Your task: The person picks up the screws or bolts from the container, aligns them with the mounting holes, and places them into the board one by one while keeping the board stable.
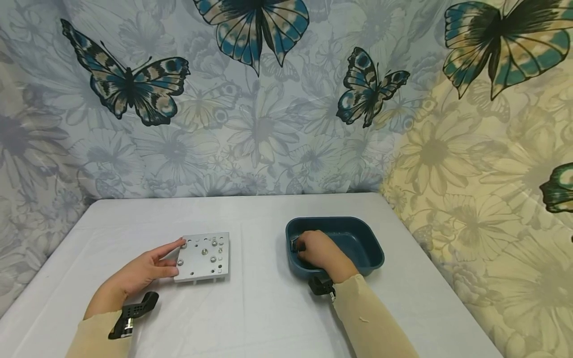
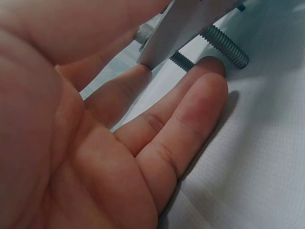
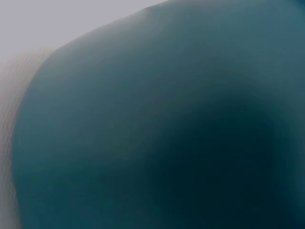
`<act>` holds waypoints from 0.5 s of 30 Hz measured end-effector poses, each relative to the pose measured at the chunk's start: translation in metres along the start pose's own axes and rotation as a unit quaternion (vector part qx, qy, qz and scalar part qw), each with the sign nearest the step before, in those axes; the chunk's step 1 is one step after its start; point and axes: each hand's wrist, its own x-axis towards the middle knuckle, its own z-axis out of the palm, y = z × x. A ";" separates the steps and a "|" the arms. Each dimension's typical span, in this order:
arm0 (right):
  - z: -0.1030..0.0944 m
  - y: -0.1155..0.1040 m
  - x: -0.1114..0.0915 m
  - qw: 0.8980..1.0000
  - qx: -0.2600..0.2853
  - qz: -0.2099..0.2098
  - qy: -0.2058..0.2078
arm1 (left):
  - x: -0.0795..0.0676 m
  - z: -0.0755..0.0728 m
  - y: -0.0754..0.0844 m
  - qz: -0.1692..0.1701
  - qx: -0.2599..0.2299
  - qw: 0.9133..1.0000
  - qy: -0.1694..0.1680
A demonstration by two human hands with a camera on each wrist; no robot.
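Flat silver metal plate sits on the white-covered bench, left of the rounded blue tub. Grey threaded bolts poke down under it, and I think they prop it up like little legs. The fingers of my left hand are spread apart, touching its left edge, maybe so it won't slide. My right hand dips into the tub, but its fingertips are hidden, so I can't tell if they pinch anything.
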 end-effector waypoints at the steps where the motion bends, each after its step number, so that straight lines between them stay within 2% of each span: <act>1: 0.000 0.000 0.000 1.000 0.007 0.003 0.005 | 0.000 0.000 0.000 0.001 -0.001 1.000 -0.001; 6: -0.003 0.004 -0.004 0.997 0.060 0.031 0.045 | 0.001 -0.002 -0.002 0.001 0.003 1.000 0.001; 10: -0.008 0.005 -0.007 0.988 0.113 0.071 0.080 | 0.001 -0.002 -0.002 -0.001 0.003 1.000 0.003; 12: -0.010 0.006 -0.008 0.979 0.152 0.097 0.094 | 0.001 -0.001 -0.002 -0.002 0.001 1.000 0.003; 15: -0.011 0.009 -0.008 0.956 0.237 0.138 0.105 | 0.001 -0.001 -0.003 -0.003 -0.002 1.000 0.004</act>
